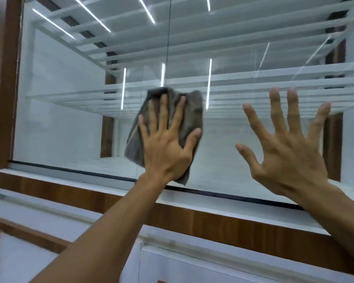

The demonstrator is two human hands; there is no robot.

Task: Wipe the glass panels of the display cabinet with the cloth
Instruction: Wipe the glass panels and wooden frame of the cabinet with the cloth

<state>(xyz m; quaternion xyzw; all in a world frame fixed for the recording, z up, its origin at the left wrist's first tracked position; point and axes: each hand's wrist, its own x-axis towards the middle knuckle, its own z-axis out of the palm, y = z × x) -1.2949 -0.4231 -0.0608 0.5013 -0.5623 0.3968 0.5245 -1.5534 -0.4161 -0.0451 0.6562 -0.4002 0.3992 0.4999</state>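
Pressing the cloth [193,111] flat on the glass [70,123], the left hand [166,154] has its fingers [163,111] straight and fanned wide; nothing is gripped, and the cloth is only pinned under palm and fingertips. The cloth is bunched, and its long axis runs along the fingers, from below the heel of the hand to just past the fingertips. It spills out on the little-finger side and reaches just past the thumb tip.

The right hand [288,158] is raised beside it, well apart on the thumb side, fingers also spread wide and holding nothing. Whether it touches the glass cannot be told.

A dark seam [168,48] between two panels drops to the cloth's top edge, just above the middle fingertip. Most bare glass lies above the fingertips and out past the little finger, toward the wooden frame [6,78]. The left hand alone has the cloth, so the next stroke is probably its own, up along the seam or sideways.

Behind the glass, the cabinet holds white slatted shelves [253,84], above fingertip level, and bright strips of light.
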